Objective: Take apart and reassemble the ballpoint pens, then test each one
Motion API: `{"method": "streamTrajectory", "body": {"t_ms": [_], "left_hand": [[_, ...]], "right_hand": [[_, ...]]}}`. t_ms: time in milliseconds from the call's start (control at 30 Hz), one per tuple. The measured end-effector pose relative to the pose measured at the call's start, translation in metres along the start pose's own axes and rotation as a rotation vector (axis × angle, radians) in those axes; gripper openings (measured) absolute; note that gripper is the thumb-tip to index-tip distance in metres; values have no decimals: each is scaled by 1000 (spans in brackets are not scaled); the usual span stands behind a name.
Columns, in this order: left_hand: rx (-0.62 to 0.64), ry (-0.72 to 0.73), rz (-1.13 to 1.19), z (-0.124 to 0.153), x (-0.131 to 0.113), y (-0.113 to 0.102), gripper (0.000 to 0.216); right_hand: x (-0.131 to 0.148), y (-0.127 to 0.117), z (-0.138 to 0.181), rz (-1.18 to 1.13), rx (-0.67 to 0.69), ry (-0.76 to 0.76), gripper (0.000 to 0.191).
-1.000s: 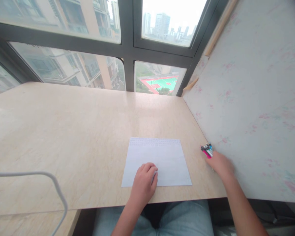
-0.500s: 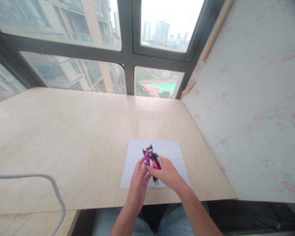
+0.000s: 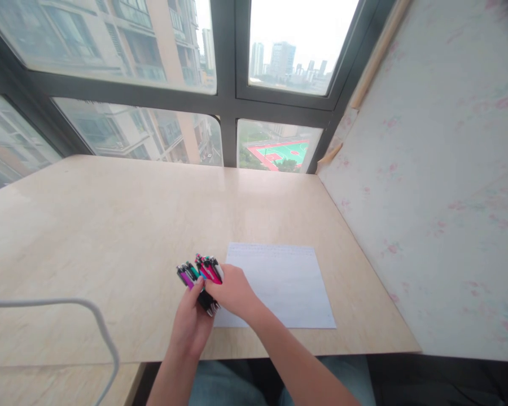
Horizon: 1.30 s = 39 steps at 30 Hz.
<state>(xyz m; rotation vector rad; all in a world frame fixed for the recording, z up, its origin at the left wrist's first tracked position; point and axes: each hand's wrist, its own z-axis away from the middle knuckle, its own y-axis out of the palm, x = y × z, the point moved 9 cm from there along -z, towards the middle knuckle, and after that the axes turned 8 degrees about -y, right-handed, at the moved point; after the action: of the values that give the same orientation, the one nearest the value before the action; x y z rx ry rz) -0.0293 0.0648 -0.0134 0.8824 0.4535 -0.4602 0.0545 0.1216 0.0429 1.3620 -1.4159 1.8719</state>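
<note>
Several pens with pink, purple, green, black and white barrels are bunched between my two hands, just off the left edge of a sheet of paper. My left hand grips the bunch from the left and below, its thumb pressed on the barrels. From the right, my right hand is closed round the pink and white pens. The pens slant up and to the left, and some tips poke out low between the hands. Lines of small handwriting run along the paper's top edge.
A pale marble-look tabletop stretches to dark window frames at the back. A grey cable curves over the left front. On the right stands a floral-papered wall.
Both hands have moved left with the pens, from over the paper to its left edge. The bunch has fanned out wider. The whole view has shifted slightly.
</note>
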Motion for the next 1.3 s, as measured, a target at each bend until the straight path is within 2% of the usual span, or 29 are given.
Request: {"method": "streamTrajectory", "body": {"t_ms": [167, 267, 333, 433, 500, 600, 767, 933, 1033, 1133, 1300], "left_hand": [[-34, 75, -137, -14, -25, -14, 25], [-122, 201, -304, -19, -48, -25, 34], [-171, 343, -495, -21, -70, -29, 38], [-194, 577, -959, -20, -100, -19, 32], [-243, 650, -1241, -23, -110, -14, 22], [-282, 728, -1427, -28, -118, -5, 22], [-217, 872, -1427, -41, -111, 11, 38], [-148, 986, -1443, -44, -102, 19, 39], [-187, 1022, -1443, -38, -107, 14, 37], [-292, 1022, -1434, -34, -117, 3, 35], [-350, 914, -1424, -39, -126, -15, 39]], "right_hand": [[-2, 10, -15, -160, 10, 27, 14], [-14, 8, -30, -56, -30, 91, 14], [-20, 11, -43, 75, -10, 121, 16], [-22, 19, -64, 182, 21, 107, 22], [-21, 25, -75, 215, 28, 93, 27], [-17, 33, -85, 244, 29, 40, 31], [-13, 31, -84, 258, -17, -40, 33], [-18, 22, -77, 216, -53, -68, 37], [-26, 18, -73, 181, -70, -37, 42], [-33, 15, -69, 159, -91, -11, 43], [-33, 9, -61, 157, -115, -51, 42]]}}
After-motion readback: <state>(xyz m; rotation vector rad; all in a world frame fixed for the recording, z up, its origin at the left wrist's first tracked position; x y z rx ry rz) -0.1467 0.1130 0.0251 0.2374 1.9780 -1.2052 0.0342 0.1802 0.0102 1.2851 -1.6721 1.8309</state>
